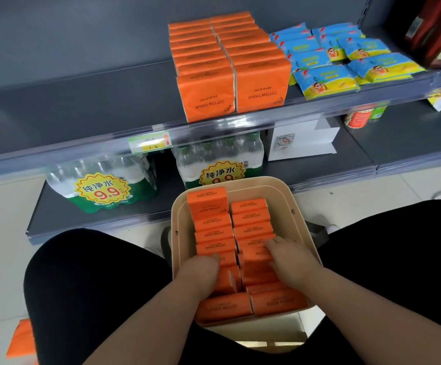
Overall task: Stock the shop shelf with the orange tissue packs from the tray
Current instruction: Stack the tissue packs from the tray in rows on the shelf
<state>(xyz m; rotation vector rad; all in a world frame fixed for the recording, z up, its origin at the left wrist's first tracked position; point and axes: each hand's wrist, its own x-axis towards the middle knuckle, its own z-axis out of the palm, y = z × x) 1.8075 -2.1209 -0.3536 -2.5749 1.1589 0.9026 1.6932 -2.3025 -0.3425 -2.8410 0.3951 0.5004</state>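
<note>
The right hand (290, 262) is clamped on a raised pack (258, 262) in the right-hand row of the tray. Its fingers curl over the pack's far top edge and the thumb is on the near side. This pack stands higher than its neighbours. The left hand (201, 272) reaches into the left-hand row, fingers bent down among the packs with their tips hidden, so I cannot tell whether it holds one.

Both hands are inside the beige tray (293, 206), which sits between the person's black-clad knees (95, 272). The orange tissue packs (211, 206) fill the tray in two rows standing on edge, and two more packs (224, 308) lie flat at its near end.

Beyond and above the tray, the grey shelf (82, 101) carries two rows of stocked orange packs (229, 67), with blue-and-yellow packets (345, 61) further right. On the lower level, shrink-wrapped water bottles (219, 159) with a 9.9 sticker stand just behind the tray. A second bundle (101, 185) is off to the tray's left and a white box (303, 139) lies beyond its right side. A loose orange pack (20, 341) lies on the floor, well left of the tray.
</note>
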